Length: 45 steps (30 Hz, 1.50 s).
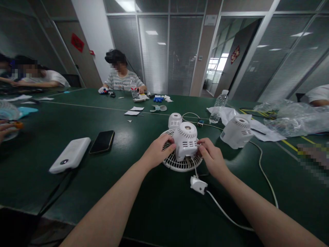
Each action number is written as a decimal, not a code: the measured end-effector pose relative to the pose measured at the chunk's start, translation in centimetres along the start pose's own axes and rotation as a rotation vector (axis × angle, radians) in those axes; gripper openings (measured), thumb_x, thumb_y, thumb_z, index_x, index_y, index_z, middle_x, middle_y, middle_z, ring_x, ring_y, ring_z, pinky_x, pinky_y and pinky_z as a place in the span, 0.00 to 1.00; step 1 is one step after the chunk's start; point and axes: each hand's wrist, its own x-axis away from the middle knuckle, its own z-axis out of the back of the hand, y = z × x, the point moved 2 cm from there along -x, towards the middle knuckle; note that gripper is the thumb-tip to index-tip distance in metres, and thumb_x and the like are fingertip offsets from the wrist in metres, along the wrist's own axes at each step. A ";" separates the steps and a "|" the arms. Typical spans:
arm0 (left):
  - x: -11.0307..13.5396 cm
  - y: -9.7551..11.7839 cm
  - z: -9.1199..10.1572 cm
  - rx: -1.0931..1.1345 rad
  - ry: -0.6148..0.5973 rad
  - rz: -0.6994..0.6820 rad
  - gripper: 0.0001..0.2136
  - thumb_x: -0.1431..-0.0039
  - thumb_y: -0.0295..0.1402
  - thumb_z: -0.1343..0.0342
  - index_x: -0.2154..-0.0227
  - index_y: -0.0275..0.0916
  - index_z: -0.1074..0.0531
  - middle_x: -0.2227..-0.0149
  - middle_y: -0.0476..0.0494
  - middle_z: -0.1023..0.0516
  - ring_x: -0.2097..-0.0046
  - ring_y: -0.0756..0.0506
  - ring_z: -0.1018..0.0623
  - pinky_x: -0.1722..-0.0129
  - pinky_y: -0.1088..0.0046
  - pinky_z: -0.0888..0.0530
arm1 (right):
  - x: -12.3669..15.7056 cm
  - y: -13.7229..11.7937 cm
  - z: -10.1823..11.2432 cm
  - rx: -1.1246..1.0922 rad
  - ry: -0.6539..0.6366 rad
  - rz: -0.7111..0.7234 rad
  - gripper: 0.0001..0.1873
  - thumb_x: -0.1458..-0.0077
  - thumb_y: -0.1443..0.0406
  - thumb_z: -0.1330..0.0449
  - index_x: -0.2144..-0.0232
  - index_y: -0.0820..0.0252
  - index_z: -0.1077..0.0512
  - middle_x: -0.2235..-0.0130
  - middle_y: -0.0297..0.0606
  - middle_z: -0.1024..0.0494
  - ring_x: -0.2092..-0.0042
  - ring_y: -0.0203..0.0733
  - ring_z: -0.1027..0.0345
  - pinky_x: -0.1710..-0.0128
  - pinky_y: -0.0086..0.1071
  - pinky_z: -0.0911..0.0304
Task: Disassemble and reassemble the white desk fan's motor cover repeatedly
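Observation:
A white fan motor housing [187, 139] with vent slots sits upright on a round white fan grille [178, 166] in front of me. My left hand [157, 152] grips its left side, thumb against the housing and fingertips by the grille. On the opposite side, my right hand [212, 157] has its fingers curled at the housing's lower edge, where the fingertips are partly hidden. A white cord runs from the housing's base to a small white plastic box [198, 185] on the table.
Behind the grille stands a second white housing [175, 119]; a third housing [238, 132] is at right. A plastic bottle [219, 106], clear wrapping [290, 115], a phone [102, 141] and a white power bank [70, 155] lie around the green table [144, 209]. Several people sit nearby.

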 end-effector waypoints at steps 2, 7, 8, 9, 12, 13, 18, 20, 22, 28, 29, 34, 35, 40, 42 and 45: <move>0.0 -0.3 0.1 0.006 0.017 0.013 0.11 0.37 0.42 0.51 0.62 0.40 0.32 0.60 0.44 0.28 0.57 0.43 0.27 0.54 0.62 0.29 | 0.3 -0.9 -0.4 0.006 -0.033 -0.010 0.06 0.38 0.62 0.51 0.59 0.56 0.38 0.72 0.32 0.24 0.71 0.40 0.28 0.68 0.32 0.37; 0.0 -1.6 -0.1 0.053 0.070 0.064 0.16 0.37 0.47 0.54 0.59 0.40 0.33 0.57 0.41 0.29 0.54 0.41 0.27 0.53 0.59 0.30 | 1.3 -3.3 -1.1 0.109 -0.156 -0.009 0.09 0.41 0.67 0.51 0.58 0.54 0.39 0.66 0.35 0.20 0.75 0.37 0.31 0.74 0.30 0.41; 0.1 -1.8 -0.2 0.075 0.075 0.068 0.17 0.38 0.48 0.53 0.57 0.40 0.34 0.55 0.41 0.29 0.53 0.41 0.27 0.52 0.59 0.30 | 1.5 -3.7 -1.2 0.125 -0.180 -0.009 0.10 0.42 0.68 0.51 0.57 0.54 0.39 0.62 0.37 0.19 0.75 0.36 0.31 0.75 0.30 0.41; 0.1 -1.9 -0.2 0.097 0.073 0.070 0.17 0.38 0.48 0.53 0.56 0.40 0.34 0.54 0.40 0.29 0.52 0.40 0.28 0.52 0.59 0.30 | 1.6 -4.0 -1.2 0.137 -0.203 -0.010 0.12 0.43 0.70 0.50 0.56 0.54 0.38 0.58 0.39 0.20 0.75 0.36 0.31 0.75 0.30 0.41; 0.2 -2.0 -0.2 0.140 0.042 0.071 0.22 0.42 0.49 0.48 0.51 0.40 0.37 0.51 0.38 0.29 0.50 0.39 0.28 0.51 0.57 0.30 | 1.9 -4.7 -1.2 0.148 -0.275 -0.011 0.18 0.46 0.72 0.50 0.54 0.53 0.38 0.52 0.41 0.22 0.71 0.38 0.28 0.72 0.31 0.39; 0.2 -2.0 -0.2 0.132 0.032 0.072 0.24 0.44 0.49 0.45 0.49 0.40 0.38 0.50 0.37 0.30 0.49 0.38 0.28 0.50 0.56 0.30 | 2.0 -4.9 -1.2 0.143 -0.301 -0.004 0.20 0.47 0.73 0.50 0.53 0.52 0.38 0.51 0.40 0.22 0.68 0.39 0.26 0.70 0.32 0.38; 0.3 -1.4 -0.1 -0.002 0.027 0.097 0.37 0.57 0.47 0.34 0.46 0.40 0.42 0.46 0.37 0.37 0.45 0.35 0.32 0.47 0.53 0.32 | 2.3 -5.6 -1.2 0.126 -0.391 0.047 0.26 0.49 0.74 0.49 0.49 0.52 0.37 0.56 0.38 0.21 0.58 0.44 0.26 0.62 0.34 0.36; 0.3 -1.2 -0.1 -0.003 0.040 0.117 0.39 0.59 0.45 0.33 0.45 0.41 0.43 0.45 0.37 0.37 0.44 0.35 0.32 0.46 0.52 0.32 | 2.4 -5.6 -1.2 0.128 -0.408 0.047 0.26 0.49 0.74 0.48 0.48 0.52 0.36 0.59 0.37 0.20 0.61 0.43 0.26 0.62 0.34 0.36; 0.4 -1.1 -0.2 0.017 0.057 0.132 0.42 0.61 0.44 0.32 0.43 0.41 0.45 0.45 0.37 0.37 0.44 0.35 0.32 0.45 0.51 0.32 | 2.5 -5.5 -1.2 0.133 -0.424 0.042 0.26 0.49 0.73 0.48 0.47 0.53 0.35 0.61 0.37 0.20 0.62 0.42 0.26 0.62 0.33 0.36; 0.5 -0.6 -0.3 0.080 0.063 0.093 0.48 0.62 0.39 0.31 0.39 0.42 0.53 0.41 0.35 0.39 0.41 0.35 0.34 0.42 0.51 0.35 | 2.5 -5.6 -1.2 0.153 -0.457 0.089 0.27 0.50 0.73 0.48 0.47 0.51 0.34 0.58 0.36 0.21 0.60 0.42 0.27 0.59 0.33 0.37; 0.4 -0.6 -0.4 0.092 0.058 0.084 0.49 0.62 0.38 0.31 0.39 0.42 0.54 0.41 0.34 0.39 0.41 0.34 0.34 0.42 0.51 0.35 | 2.4 -5.6 -1.2 0.158 -0.461 0.097 0.26 0.50 0.73 0.48 0.48 0.51 0.34 0.58 0.36 0.21 0.60 0.42 0.27 0.59 0.33 0.37; 0.3 -0.8 -0.6 0.185 0.026 0.092 0.48 0.59 0.32 0.33 0.38 0.43 0.57 0.42 0.34 0.37 0.44 0.35 0.30 0.44 0.51 0.32 | 1.8 -5.3 -0.6 0.212 -0.320 0.066 0.20 0.51 0.73 0.49 0.57 0.52 0.29 0.63 0.34 0.21 0.67 0.40 0.29 0.69 0.31 0.40; 0.3 -0.8 -0.6 0.202 0.014 0.097 0.48 0.58 0.32 0.34 0.37 0.44 0.57 0.43 0.34 0.36 0.44 0.35 0.30 0.45 0.51 0.32 | 1.6 -5.0 -0.3 0.234 -0.262 0.048 0.17 0.51 0.72 0.50 0.60 0.53 0.29 0.65 0.34 0.22 0.68 0.39 0.30 0.70 0.31 0.41; 0.5 -0.6 -0.6 0.239 -0.036 0.112 0.46 0.56 0.34 0.34 0.38 0.46 0.56 0.42 0.35 0.36 0.44 0.35 0.30 0.45 0.50 0.31 | 0.4 -2.8 0.7 0.289 -0.008 -0.025 0.10 0.49 0.71 0.49 0.66 0.55 0.32 0.66 0.35 0.23 0.68 0.41 0.30 0.67 0.33 0.39; 0.5 -0.6 -0.6 0.229 -0.042 0.118 0.45 0.56 0.33 0.34 0.38 0.47 0.56 0.42 0.35 0.36 0.44 0.34 0.30 0.45 0.48 0.31 | 0.1 -2.0 0.5 0.280 0.028 -0.009 0.12 0.48 0.69 0.48 0.60 0.56 0.32 0.59 0.39 0.24 0.60 0.44 0.29 0.60 0.37 0.36; 0.5 -0.7 -0.6 0.217 -0.051 0.110 0.45 0.57 0.33 0.34 0.38 0.46 0.55 0.42 0.34 0.36 0.43 0.33 0.31 0.45 0.48 0.32 | -0.1 -0.9 -0.3 0.288 -0.004 0.038 0.24 0.47 0.65 0.45 0.47 0.58 0.38 0.45 0.46 0.30 0.45 0.50 0.36 0.47 0.45 0.40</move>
